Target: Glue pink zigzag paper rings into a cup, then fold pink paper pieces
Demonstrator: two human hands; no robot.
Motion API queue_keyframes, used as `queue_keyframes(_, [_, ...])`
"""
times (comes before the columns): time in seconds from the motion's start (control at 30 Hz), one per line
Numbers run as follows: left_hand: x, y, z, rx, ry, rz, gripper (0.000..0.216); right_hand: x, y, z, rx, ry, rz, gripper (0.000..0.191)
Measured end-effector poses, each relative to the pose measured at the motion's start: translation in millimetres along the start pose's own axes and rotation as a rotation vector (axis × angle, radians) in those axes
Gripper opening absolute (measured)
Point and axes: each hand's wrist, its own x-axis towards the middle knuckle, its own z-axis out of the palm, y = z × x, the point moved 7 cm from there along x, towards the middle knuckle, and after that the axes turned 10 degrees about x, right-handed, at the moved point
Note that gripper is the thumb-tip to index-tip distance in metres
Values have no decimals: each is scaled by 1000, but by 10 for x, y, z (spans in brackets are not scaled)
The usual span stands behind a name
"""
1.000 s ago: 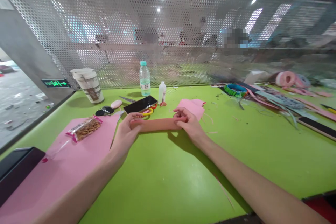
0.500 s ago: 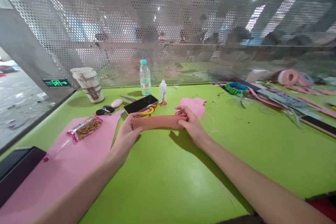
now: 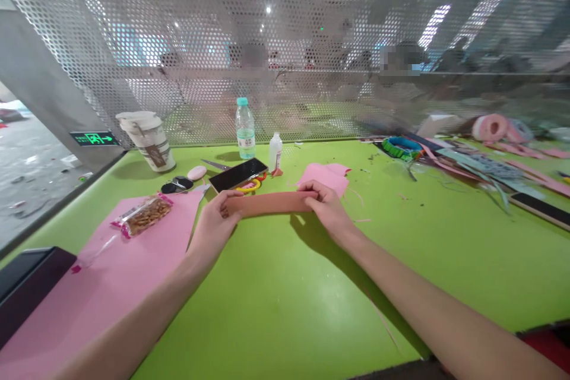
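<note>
A pink paper strip (image 3: 271, 204) is stretched sideways above the green table. My left hand (image 3: 219, 217) pinches its left end, and my right hand (image 3: 327, 208) grips the right end between thumb and fingers. Just beyond the strip lies a black phone (image 3: 238, 174), with yellow-handled scissors (image 3: 250, 186) partly under it. A small white squeeze bottle (image 3: 275, 154) stands upright behind. Cut pink paper pieces (image 3: 324, 176) rest past my right hand. To the left, a large pink sheet (image 3: 133, 285) lies partly beneath my left forearm.
A paper cup (image 3: 149, 141) and a water bottle (image 3: 245, 130) stand near the perforated metal screen (image 3: 200, 89). On the pink sheet is a bag of nuts (image 3: 145, 215). A dark box (image 3: 31, 285) sits at the left edge. Ribbons and paper strips (image 3: 472, 166) are heaped at the right.
The strip has turned slightly, so its upper edge looks flatter and straighter between my hands. Both hands keep their hold in nearly the same place.
</note>
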Motion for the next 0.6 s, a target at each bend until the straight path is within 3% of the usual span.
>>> queue_keyframes(0.23, [34,-31,6,30,6,27,41,-4,-11,-15,-68,-4,-20,21])
queue_keyframes(0.4, [50,-157,8,81,11,5,22,-24,-60,-3,-115,-19,-51,19])
queue_keyframes(0.6, [1,-56,-53,21,20,-41,14,14,-50,-59,-124,-4,-1,19])
